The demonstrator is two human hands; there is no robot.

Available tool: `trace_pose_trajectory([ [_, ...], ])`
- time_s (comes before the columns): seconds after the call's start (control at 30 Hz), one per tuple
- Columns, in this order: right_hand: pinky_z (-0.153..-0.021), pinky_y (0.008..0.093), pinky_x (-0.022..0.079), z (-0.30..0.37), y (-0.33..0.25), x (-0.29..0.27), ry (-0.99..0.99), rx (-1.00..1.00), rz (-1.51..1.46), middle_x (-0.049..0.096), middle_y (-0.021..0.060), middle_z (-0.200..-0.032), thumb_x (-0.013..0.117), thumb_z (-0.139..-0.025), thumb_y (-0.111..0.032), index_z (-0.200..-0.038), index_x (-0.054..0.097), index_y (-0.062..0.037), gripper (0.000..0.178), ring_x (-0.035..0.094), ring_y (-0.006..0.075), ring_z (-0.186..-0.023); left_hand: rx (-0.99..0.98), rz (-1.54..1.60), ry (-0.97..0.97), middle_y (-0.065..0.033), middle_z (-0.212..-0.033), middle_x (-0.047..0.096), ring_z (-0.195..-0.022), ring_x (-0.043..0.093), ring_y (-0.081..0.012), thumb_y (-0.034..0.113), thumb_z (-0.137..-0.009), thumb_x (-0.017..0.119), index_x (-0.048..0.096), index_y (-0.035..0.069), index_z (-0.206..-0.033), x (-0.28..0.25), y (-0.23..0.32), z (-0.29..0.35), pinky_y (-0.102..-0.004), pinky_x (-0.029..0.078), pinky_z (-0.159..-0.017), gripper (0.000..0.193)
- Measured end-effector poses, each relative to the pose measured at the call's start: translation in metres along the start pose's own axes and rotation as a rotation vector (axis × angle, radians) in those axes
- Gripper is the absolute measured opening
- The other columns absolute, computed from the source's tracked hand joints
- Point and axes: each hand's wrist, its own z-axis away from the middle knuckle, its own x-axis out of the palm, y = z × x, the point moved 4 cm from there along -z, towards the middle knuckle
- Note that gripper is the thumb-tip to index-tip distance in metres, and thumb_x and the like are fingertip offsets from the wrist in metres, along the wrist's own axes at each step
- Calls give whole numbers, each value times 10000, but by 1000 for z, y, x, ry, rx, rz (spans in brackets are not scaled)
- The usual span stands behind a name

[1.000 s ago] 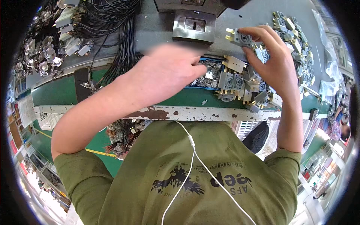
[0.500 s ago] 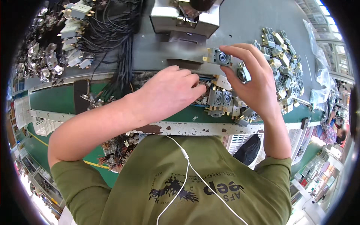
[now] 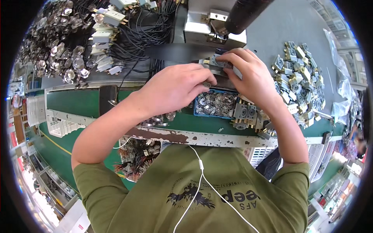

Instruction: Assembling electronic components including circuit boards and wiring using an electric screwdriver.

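Note:
My right hand (image 3: 250, 73) pinches a grey switch-like block (image 3: 220, 61) with a round ring on its face and brass tabs, at a dark metal block (image 3: 222, 80) under the machine. My left hand (image 3: 182, 83) is closed just left of it, thumb and fingertips together; whatever is between them is too small to name. A dark, blurred flat bar (image 3: 178, 52) lies beyond my left hand. Below my fingers stands a blue tray (image 3: 211, 115) of small metal pieces. Several more grey blocks (image 3: 245, 112) stand beside it, next to my right wrist.
A white metal machine (image 3: 196, 33) with a dark cylinder (image 3: 246, 15) stands at the back. A pile of grey blocks (image 3: 301, 85) lies to the right. Black cables (image 3: 145, 31) with white-and-grey blocks (image 3: 104, 37) and shiny round metal parts (image 3: 64, 58) fill the left.
The view has shifted. My hands have come closer together, and the grey block is now at the dark metal block. The tray shows more fully, and the dark bar stands out more clearly.

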Motion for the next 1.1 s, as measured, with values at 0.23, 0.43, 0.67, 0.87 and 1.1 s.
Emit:
trace_pose_trajectory([
  [0.23,-862,396,544,8,-13,-17,137,-8,-6,699,89,-1080,761,-837,-35,-1217,709,-104,389,658,290,-1000,-265,407,-79,-75,-990,745,-915,724,-180,88,-942,705,667,5,-1120,5,1,-1,-340,558,-806,200],
  [0.43,-766,329,556,44,-32,-29,46,179,-316,710,96,-996,789,-848,-9,-1210,694,-53,377,693,210,-867,-346,431,-119,-39,-1032,716,-930,667,-92,83,-945,729,695,-1,-1097,4,13,-7,-264,534,-852,177],
  [0.67,-759,317,596,57,-39,-5,5,322,-562,736,99,-1009,812,-857,-7,-1116,637,-15,313,734,188,-849,-340,606,-17,-74,-965,758,-889,709,-122,102,-957,728,675,2,-1093,15,9,-5,-295,558,-791,177],
  [0.87,-739,320,594,58,-42,-6,126,278,-596,735,105,-931,806,-849,19,-1098,660,-5,289,730,197,-802,-350,503,-79,-90,-929,763,-867,731,-156,102,-956,724,647,9,-1085,13,14,-3,-314,567,-776,177],
  [1.1,-707,347,569,62,-42,-4,-4,192,-479,732,81,-892,803,-806,25,-973,708,-29,200,715,242,-792,-107,163,-76,-132,-929,753,-890,738,-327,135,-928,721,569,55,-1108,19,24,4,-418,568,-732,249],
])
